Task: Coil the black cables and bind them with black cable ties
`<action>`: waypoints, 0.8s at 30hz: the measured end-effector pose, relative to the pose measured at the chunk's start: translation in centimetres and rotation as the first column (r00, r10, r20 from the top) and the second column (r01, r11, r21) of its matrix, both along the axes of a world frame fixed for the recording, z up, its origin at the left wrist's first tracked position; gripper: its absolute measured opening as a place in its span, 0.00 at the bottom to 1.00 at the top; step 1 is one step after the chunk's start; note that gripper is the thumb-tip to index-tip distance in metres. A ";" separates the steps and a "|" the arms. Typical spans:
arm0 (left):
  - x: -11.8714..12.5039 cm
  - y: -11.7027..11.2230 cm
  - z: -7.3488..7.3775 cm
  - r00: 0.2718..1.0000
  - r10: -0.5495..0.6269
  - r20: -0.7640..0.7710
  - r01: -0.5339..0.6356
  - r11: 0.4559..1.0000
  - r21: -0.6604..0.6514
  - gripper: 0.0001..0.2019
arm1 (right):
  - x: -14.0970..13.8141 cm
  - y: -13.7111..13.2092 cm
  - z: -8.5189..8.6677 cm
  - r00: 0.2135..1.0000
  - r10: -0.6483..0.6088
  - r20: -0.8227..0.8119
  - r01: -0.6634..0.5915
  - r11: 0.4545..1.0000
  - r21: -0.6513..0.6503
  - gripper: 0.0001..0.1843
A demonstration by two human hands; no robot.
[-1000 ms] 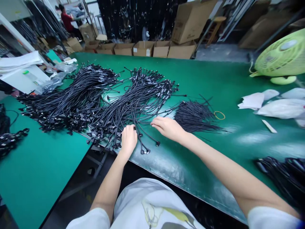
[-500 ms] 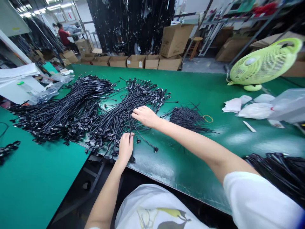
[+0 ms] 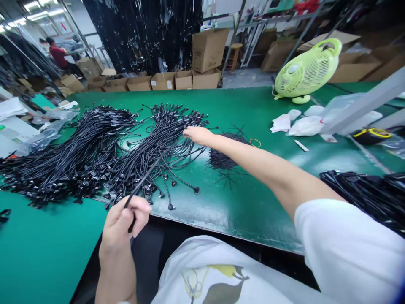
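My left hand (image 3: 124,224) is raised off the table's near edge, pinched shut on the end of one black cable (image 3: 148,173) that runs taut up to my right hand (image 3: 198,134). That hand reaches far over the middle heap of black cables (image 3: 158,147) and holds the cable's other end, fingers closed. A bigger heap of black cables (image 3: 69,156) lies to the left. Just right of my right forearm sits a small bundle of thin black ties (image 3: 223,160) with a yellow rubber band (image 3: 255,142) beside it.
Green table (image 3: 253,198) with a gap to a second green table (image 3: 38,253) at the left. A lime fan (image 3: 305,69), white plastic bags (image 3: 305,124), more black cables (image 3: 363,190) at right. Cardboard boxes (image 3: 164,80) beyond; a person in red (image 3: 58,55) far left.
My left hand lifted off the table toward me with a cable end. My right hand slid farther up the pile, stretching that cable out. The camera swung to the right.
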State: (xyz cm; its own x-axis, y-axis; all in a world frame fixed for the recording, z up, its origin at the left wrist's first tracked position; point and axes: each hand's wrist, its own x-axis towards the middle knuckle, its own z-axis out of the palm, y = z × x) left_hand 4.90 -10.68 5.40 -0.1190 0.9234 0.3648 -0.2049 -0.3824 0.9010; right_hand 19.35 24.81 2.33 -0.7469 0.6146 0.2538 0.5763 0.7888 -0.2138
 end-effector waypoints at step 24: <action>-0.8 -0.9 -2.5 0.995 -0.061 0.081 0.071 0.990 -0.124 0.13 | 2.9 -3.8 8.6 0.609 0.001 -0.794 0.065 0.997 0.052 0.22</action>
State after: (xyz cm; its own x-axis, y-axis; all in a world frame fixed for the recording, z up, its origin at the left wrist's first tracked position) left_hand 4.12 -11.63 2.90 -0.0797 0.9684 0.2364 -0.2968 -0.2495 0.9218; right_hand 22.21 20.98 10.96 -0.2139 0.5903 0.7784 0.2329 0.8046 -0.5462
